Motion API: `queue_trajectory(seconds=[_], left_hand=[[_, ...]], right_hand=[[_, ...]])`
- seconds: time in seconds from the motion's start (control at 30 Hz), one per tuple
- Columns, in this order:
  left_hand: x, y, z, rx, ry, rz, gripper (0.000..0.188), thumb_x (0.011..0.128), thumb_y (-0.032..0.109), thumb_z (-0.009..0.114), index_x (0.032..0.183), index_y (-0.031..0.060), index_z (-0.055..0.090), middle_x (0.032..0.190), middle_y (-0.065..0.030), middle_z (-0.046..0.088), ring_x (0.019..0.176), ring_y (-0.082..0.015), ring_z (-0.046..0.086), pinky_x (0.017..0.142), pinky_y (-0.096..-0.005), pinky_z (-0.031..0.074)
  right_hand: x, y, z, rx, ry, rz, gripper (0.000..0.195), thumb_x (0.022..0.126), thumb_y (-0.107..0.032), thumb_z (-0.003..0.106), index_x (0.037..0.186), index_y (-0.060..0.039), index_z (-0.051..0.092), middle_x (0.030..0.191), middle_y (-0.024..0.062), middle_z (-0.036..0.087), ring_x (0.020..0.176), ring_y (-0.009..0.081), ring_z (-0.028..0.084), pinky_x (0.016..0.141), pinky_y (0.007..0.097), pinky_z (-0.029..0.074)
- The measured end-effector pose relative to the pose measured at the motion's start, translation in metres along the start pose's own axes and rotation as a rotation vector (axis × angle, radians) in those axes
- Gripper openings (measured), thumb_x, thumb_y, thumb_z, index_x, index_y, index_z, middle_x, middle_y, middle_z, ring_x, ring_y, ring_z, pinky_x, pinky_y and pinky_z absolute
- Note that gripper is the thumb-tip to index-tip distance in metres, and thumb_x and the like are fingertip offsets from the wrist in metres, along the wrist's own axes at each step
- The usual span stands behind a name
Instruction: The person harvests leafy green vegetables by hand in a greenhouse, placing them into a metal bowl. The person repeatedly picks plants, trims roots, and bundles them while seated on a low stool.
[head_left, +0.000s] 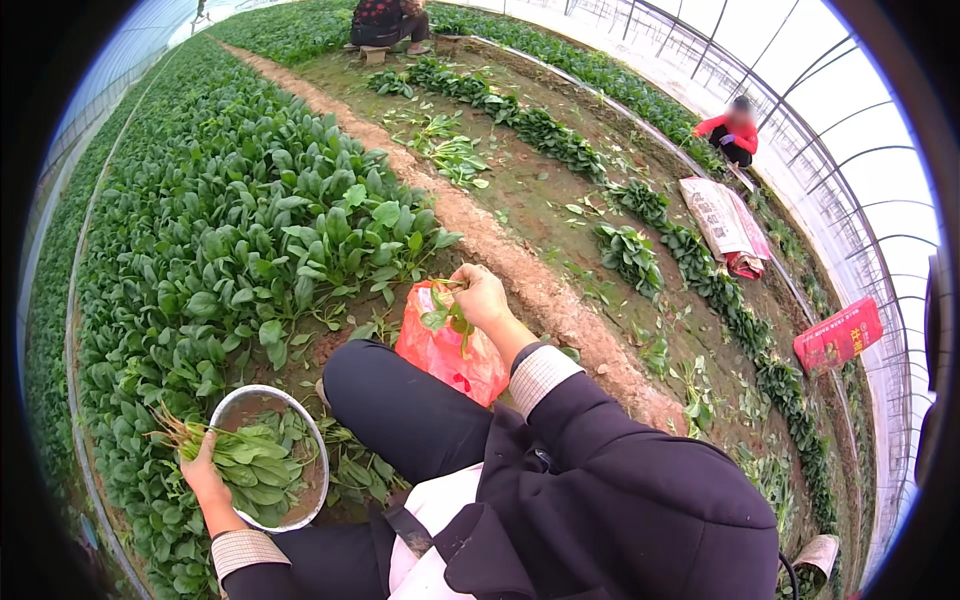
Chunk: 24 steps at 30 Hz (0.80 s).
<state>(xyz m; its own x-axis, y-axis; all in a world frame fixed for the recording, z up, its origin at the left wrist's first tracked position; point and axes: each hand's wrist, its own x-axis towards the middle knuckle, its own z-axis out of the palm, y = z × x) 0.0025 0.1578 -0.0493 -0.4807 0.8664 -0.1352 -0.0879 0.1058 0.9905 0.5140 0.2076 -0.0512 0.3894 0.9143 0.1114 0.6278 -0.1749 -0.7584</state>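
My left hand (201, 466) is closed around a bunch of spinach (251, 466), roots pointing left and leaves spread to the right. The leaves lie over a round metal basin (321, 450), which has soil-coloured residue and loose leaves inside. Between the fingers of my right hand (480, 296) are a few leafy stems (450, 318), hanging at the mouth of a red plastic bag (431, 351). The bag stands on the ground beside my knee. Part of its inside is hidden by the leaves and my hand.
A dense spinach bed (247, 217) fills the left. Beyond a bare soil ridge (555, 300), bundled spinach (562, 142) lies in a long row. Printed sacks (724, 217) and a red package (838, 336) lie at right. One person (733, 133) crouches there; another (386, 22) sits at the far end.
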Motion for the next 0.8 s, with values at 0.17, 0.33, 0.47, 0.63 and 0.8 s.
queue_trajectory(seconds=[0.17, 0.33, 0.47, 0.63, 0.8], left_hand=[[-0.008, 0.010, -0.004, -0.005, -0.009, 0.019, 0.030, 0.080, 0.001, 0.064, 0.108, -0.0003, 0.054, 0.099, -0.0062, 0.062, 0.084, -0.0164, 0.060, 0.076, -0.0296, 0.048], [-0.012, 0.012, -0.010, -0.034, 0.000, 0.014, 0.028, 0.080, 0.001, 0.064, 0.107, -0.0010, 0.055, 0.097, -0.0067, 0.062, 0.083, -0.0163, 0.060, 0.076, -0.0298, 0.048], [-0.022, 0.016, -0.010, 0.018, 0.012, 0.005, 0.032, 0.079, 0.005, 0.067, 0.107, -0.0008, 0.054, 0.099, -0.0072, 0.061, 0.085, -0.0173, 0.060, 0.076, -0.0311, 0.049], [-0.031, 0.023, -0.004, -0.066, 0.079, 0.003, 0.038, 0.079, 0.005, 0.068, 0.114, -0.0001, 0.051, 0.106, -0.0075, 0.059, 0.090, -0.0177, 0.058, 0.078, -0.0318, 0.049], [-0.038, 0.031, -0.005, -0.162, 0.088, 0.043, 0.033, 0.080, 0.000, 0.064, 0.112, -0.0016, 0.054, 0.101, -0.0068, 0.061, 0.088, -0.0168, 0.059, 0.078, -0.0307, 0.049]], right_hand=[[-0.003, -0.023, 0.004, 0.056, -0.019, -0.043, 0.011, 0.072, -0.008, 0.061, 0.083, -0.0064, 0.060, 0.083, 0.0117, 0.058, 0.080, 0.0277, 0.058, 0.072, 0.0352, 0.046], [0.004, -0.030, 0.013, 0.161, -0.029, -0.120, 0.010, 0.072, -0.006, 0.061, 0.081, -0.0066, 0.060, 0.081, 0.0106, 0.058, 0.078, 0.0253, 0.058, 0.071, 0.0341, 0.046], [0.011, -0.055, 0.022, 0.153, -0.016, -0.221, 0.009, 0.072, -0.005, 0.060, 0.081, -0.0068, 0.059, 0.078, 0.0105, 0.058, 0.078, 0.0274, 0.058, 0.070, 0.0349, 0.046], [0.019, -0.116, 0.051, 0.158, -0.005, -0.564, 0.011, 0.070, 0.000, 0.060, 0.080, -0.0060, 0.057, 0.075, 0.0080, 0.055, 0.077, 0.0254, 0.056, 0.070, 0.0335, 0.045], [0.011, -0.207, 0.110, 0.441, -0.225, -0.646, 0.009, 0.073, -0.004, 0.061, 0.081, -0.0048, 0.056, 0.076, 0.0094, 0.054, 0.075, 0.0262, 0.055, 0.068, 0.0343, 0.045]])
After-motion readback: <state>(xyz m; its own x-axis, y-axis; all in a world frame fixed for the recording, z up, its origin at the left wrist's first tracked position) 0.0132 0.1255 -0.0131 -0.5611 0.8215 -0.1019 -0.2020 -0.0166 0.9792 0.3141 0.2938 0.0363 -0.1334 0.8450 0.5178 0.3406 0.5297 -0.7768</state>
